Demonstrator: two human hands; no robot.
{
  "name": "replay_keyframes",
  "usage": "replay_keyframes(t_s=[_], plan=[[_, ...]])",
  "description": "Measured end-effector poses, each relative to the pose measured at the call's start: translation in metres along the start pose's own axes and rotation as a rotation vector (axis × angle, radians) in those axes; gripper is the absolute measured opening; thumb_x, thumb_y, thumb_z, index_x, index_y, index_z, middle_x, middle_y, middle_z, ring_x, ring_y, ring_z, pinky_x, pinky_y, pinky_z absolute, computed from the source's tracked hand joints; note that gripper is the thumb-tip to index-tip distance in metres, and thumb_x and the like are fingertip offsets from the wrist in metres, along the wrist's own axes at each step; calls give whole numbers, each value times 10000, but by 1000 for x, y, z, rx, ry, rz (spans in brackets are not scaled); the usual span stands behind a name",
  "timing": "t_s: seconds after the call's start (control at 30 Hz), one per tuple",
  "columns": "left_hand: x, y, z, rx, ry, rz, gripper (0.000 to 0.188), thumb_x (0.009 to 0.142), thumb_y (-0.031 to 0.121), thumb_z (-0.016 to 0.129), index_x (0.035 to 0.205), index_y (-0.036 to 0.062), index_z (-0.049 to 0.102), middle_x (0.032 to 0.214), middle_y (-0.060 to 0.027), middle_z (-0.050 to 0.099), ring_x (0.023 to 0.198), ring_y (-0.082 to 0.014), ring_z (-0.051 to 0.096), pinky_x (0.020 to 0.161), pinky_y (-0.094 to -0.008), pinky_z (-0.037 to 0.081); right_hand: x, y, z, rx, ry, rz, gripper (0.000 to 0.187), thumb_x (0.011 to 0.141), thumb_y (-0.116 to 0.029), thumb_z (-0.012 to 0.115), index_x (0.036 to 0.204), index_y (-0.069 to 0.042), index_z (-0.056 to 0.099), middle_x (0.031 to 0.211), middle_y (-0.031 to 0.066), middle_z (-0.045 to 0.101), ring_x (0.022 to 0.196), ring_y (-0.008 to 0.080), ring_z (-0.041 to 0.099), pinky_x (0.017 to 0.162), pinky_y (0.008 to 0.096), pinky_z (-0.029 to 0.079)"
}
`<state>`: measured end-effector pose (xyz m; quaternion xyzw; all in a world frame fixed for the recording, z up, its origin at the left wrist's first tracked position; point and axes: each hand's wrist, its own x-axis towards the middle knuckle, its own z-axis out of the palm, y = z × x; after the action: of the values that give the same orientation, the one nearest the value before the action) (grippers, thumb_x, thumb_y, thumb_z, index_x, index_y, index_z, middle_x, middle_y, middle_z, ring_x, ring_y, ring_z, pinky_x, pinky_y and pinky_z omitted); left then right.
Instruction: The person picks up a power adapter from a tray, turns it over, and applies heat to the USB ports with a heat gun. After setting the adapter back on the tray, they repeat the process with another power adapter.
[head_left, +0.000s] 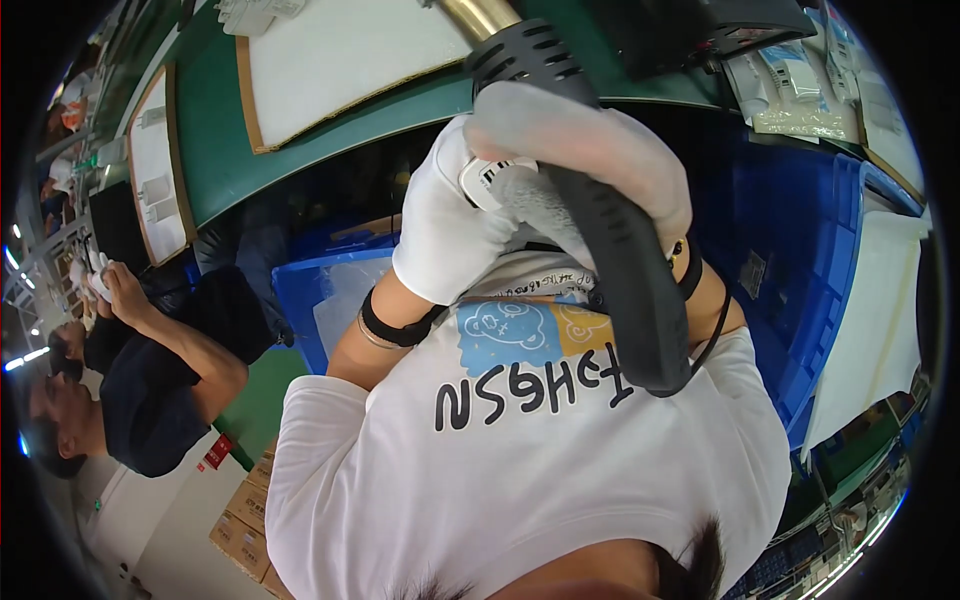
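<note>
In front of my chest, my white-gloved right hand (610, 145) wraps round a black heat gun (640, 290) with a brass-coloured metal nozzle (480, 15). The nozzle points up toward the bench, and the gun's thick end hangs down over my shirt. Close beside it, my white-gloved left hand (440, 215) is closed on a small white piece with dark marks (487, 186). Fingers cover most of this piece, so its kind cannot be made out. Both hands are very close together, in front of the bench edge.
Beyond my hands runs a green workbench (215, 150) bearing a white board (350, 60). A black device (740, 35) and plastic-wrapped white items (790, 75) stand far right. Blue bins (780, 260) flank me. At left, a co-worker (160, 370) handles something white; cartons (243, 525) are stacked behind.
</note>
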<state>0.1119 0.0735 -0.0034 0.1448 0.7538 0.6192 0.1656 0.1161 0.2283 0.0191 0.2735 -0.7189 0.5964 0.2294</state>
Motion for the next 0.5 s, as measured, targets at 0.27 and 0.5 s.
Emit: replay_keyframes(t_s=[0.27, 0.5], plan=[[1, 3, 1, 111, -43, 127, 266, 749, 0, 644, 988, 65, 548, 962, -49, 568, 878, -157, 565, 778, -268, 454, 4, 11, -7, -11, -114, -21, 349, 809, -168, 566, 1110, 8, 567, 950, 156, 610, 753, 217, 622, 644, 283, 488], [6, 5, 2, -97, 55, 20, 303, 714, -29, 662, 979, 62, 546, 945, -33, 552, 853, -132, 559, 759, -241, 455, 7, -39, -57, 934, 207, 784, 512, 942, -303, 345, 1290, 71, 319, 998, 320, 573, 807, 293, 634, 657, 309, 529]])
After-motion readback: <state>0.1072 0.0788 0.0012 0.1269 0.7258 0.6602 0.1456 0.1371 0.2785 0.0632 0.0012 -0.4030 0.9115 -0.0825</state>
